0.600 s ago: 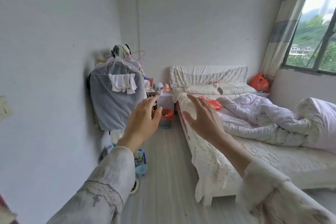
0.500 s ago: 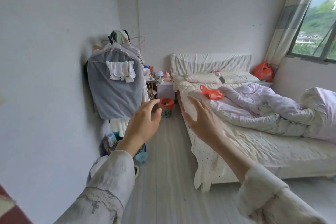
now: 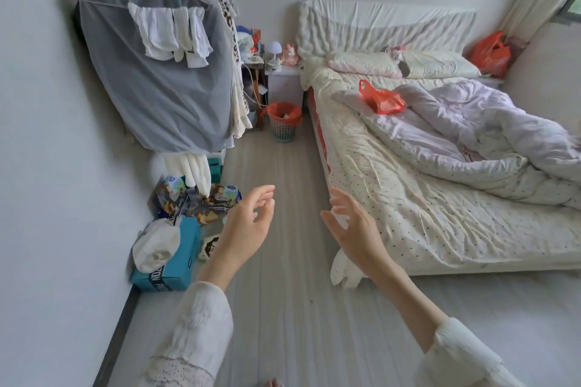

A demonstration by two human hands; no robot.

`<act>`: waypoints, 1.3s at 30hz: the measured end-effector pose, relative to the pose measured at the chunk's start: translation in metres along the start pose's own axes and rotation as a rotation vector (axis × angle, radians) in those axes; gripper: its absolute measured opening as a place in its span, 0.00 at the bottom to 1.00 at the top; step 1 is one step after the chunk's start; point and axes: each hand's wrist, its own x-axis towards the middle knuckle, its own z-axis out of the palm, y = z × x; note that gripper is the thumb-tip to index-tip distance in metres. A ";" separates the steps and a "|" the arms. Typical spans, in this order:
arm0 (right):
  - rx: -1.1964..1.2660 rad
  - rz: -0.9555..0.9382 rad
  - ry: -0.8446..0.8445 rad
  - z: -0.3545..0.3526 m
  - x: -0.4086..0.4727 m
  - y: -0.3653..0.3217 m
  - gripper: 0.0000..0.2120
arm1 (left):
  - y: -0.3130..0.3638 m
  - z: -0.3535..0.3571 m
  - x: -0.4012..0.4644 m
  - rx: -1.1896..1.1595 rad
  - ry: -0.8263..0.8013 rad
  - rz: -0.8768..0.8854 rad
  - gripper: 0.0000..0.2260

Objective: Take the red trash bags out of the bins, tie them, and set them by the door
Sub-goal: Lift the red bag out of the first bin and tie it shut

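Red bag [image 3: 284, 111], teal lattice bin [image 3: 284, 129]

1. Thin glossy red plastic bag [image 3: 283, 110] lining latticed plastic bin [image 3: 284, 130].
2. Beside bin: crumpled matt cloth bed sheet [image 3: 408, 198].
3. Under bin: matt wood-grain floor [image 3: 283, 261].

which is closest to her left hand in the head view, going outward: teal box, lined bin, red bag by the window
From the left hand:
1. teal box, just to its left by the wall
2. lined bin, ahead beside the bed
3. red bag by the window, far right corner

Bare floor [image 3: 283, 185] lane to bin [image 3: 284, 126]
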 end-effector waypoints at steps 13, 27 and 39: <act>0.145 0.196 -0.081 0.031 0.274 0.060 0.20 | -0.069 0.055 0.286 -0.030 -0.178 -0.149 0.13; 0.208 0.207 -0.202 0.017 0.659 0.165 0.19 | -0.116 0.147 0.621 -0.016 -0.105 -0.335 0.13; 0.189 0.244 -0.282 0.074 0.957 0.238 0.19 | -0.212 0.182 0.905 -0.009 -0.088 -0.451 0.13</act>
